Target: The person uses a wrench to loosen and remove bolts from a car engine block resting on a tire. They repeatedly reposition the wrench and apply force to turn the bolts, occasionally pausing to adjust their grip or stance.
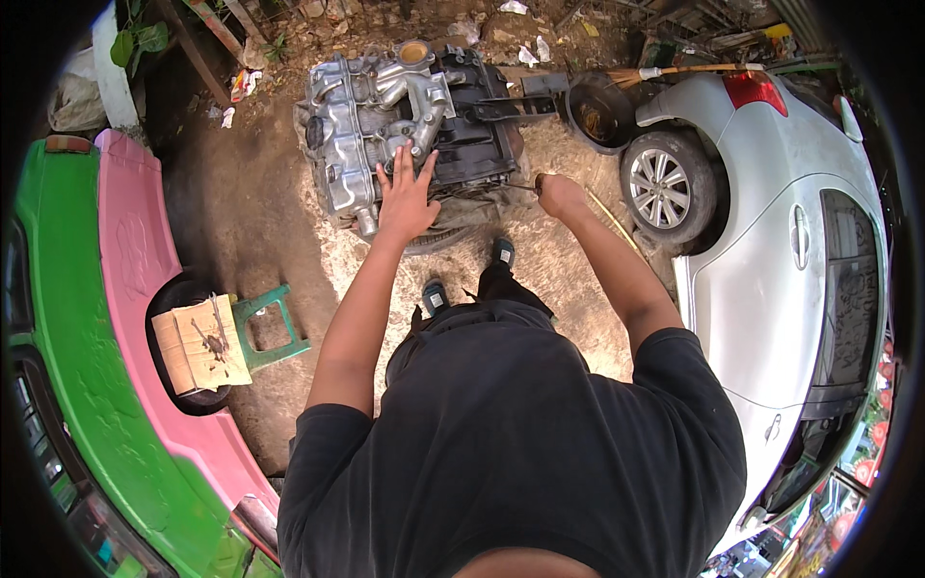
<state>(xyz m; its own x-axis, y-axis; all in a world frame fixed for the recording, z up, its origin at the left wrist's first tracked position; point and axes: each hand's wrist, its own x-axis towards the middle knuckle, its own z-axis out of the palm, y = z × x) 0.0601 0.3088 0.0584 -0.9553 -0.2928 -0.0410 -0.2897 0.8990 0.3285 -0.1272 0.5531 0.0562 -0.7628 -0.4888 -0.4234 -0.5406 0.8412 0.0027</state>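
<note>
Left hand [408, 197] on engine [339, 130]; sandal label [505, 255] illegible.

I face an engine [337, 135], silvery metal on its left and dull black on its right, a round opening [414, 52] at its far end. My right fingers [547, 184] grip a slim dark tool [520, 186] by the engine's near right corner.

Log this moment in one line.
left hand: open, spread on engine | right hand: gripping slim tool, its end at engine's edge

Silver-and-black engine [422, 114]; green-and-pink vehicle [114, 289]; silver car [761, 289]
</note>
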